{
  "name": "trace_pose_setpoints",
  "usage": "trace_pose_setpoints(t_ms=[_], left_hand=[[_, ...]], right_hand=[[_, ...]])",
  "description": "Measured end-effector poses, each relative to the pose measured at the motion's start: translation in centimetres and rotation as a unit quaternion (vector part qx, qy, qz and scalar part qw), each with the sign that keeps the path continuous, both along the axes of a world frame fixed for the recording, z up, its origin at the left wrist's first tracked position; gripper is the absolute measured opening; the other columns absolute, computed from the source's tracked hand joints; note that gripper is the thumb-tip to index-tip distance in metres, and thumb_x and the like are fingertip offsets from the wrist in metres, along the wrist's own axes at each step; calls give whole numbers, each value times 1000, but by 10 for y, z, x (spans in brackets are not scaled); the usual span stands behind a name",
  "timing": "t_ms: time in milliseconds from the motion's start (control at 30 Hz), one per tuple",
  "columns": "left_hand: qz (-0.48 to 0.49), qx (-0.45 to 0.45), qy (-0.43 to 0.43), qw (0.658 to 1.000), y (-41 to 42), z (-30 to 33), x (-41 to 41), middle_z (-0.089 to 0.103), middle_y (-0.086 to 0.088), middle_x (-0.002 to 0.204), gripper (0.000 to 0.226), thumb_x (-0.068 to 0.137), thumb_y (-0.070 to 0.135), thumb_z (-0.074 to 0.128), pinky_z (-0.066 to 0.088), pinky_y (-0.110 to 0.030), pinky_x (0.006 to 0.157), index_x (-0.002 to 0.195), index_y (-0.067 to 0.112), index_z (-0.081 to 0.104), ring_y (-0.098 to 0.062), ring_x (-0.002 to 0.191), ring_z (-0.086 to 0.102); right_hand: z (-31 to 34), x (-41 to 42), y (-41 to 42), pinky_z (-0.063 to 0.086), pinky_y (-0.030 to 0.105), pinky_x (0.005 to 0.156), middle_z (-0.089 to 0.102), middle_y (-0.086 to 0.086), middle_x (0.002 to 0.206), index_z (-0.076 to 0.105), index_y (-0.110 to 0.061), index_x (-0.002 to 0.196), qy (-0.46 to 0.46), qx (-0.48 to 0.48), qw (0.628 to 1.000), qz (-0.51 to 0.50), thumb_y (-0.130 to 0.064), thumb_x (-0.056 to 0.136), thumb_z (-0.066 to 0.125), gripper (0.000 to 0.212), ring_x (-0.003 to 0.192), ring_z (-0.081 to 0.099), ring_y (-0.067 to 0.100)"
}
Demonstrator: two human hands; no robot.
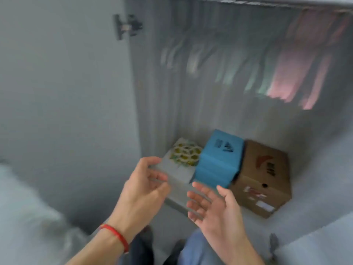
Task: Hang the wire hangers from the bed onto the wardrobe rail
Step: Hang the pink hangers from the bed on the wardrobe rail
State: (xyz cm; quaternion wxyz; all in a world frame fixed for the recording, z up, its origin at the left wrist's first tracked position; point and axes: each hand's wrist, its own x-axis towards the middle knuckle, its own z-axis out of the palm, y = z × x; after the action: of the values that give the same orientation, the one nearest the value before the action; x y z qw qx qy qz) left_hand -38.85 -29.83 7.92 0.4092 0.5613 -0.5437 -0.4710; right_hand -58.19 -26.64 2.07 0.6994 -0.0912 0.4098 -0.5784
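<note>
Above both hands, blurred hangers on rail; left hand fingers loosely curled, right hand fingers spread, both empty.

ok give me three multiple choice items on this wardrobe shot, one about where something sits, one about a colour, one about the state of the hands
1. Where does the blue box sit on the wardrobe floor?
A. between the patterned box and the brown cardboard box
B. alone at the far right
C. on the rail

2. What colour is the band on the left wrist?
A. green
B. red
C. black

3. What are the hands doing?
A. both grip a hanger
B. the right hand is a tight fist
C. the left hand has loosely curled fingers, the right is open, and neither plainly holds anything

Answers: 1 A, the blue box has the patterned box on its left and the brown one on its right. 2 B, a red band circles the left wrist. 3 C, the right palm faces up with spread fingers; blur hides any thin wire.
</note>
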Motion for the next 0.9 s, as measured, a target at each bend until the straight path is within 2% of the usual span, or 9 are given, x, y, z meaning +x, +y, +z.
trace_pose_setpoints(t_ms=[133,233,367,467,533,633,733,800,900], left_hand=[[139,3,-11,990,63,-42,80,66,7,75,47,63,29,57,56,-37,62,110,32,54,-8,59,60],[237,65,-42,968,116,-77,149,66,6,82,43,69,22,55,54,-31,67,112,27,54,-3,61,58],[397,188,3,898,189,-103,243,68,-4,94,41,65,26,59,59,-36,71,106,27,58,-18,71,65],[487,207,-67,846,231,-113,299,68,-2,99,35,72,23,65,59,-41,82,107,27,61,-19,86,68],[525,194,-158,813,254,-123,330,68,-4,108,41,73,27,64,53,-40,93,113,21,62,-23,99,65],[497,241,-334,764,282,-140,377,51,-16,139,75,68,38,61,35,-42,111,138,14,52,-34,134,43],[421,374,-395,726,301,-154,422,16,-16,162,107,66,46,71,21,-57,118,157,25,18,-37,151,14],[394,408,-392,724,305,-161,443,25,-16,158,116,62,53,70,23,-59,117,157,23,12,-39,148,22],[367,419,-424,714,296,-157,449,43,-16,140,114,55,63,70,36,-53,110,150,20,23,-40,134,40]], right_hand=[[-9,119,6,44,39,69,71,20,92,67,-3,120,46,-1,988,147,-36,102,34,50,71,64,28],[-18,201,21,46,39,70,73,18,93,68,-6,118,97,-28,957,272,-29,104,32,45,71,67,24],[-27,294,66,48,40,72,75,19,94,72,-6,114,130,-49,907,397,-25,104,34,44,77,68,28],[-36,341,102,51,40,69,77,22,96,76,-8,108,150,-58,864,476,-27,104,40,41,76,70,28],[-42,360,120,53,39,70,78,21,98,79,-11,105,164,-73,839,513,-30,102,46,37,78,72,28],[-50,370,138,54,37,69,78,17,98,79,-14,104,183,-87,809,552,-27,105,47,34,79,73,26],[-53,370,148,53,35,66,78,17,95,77,-11,106,178,-72,797,572,-32,99,57,29,75,71,24],[-58,368,151,54,34,66,78,17,94,76,-11,107,187,-59,791,580,-39,90,59,37,74,71,24],[-68,365,152,54,36,69,78,17,96,75,-10,112,203,-57,778,592,-30,103,52,31,77,71,24]])
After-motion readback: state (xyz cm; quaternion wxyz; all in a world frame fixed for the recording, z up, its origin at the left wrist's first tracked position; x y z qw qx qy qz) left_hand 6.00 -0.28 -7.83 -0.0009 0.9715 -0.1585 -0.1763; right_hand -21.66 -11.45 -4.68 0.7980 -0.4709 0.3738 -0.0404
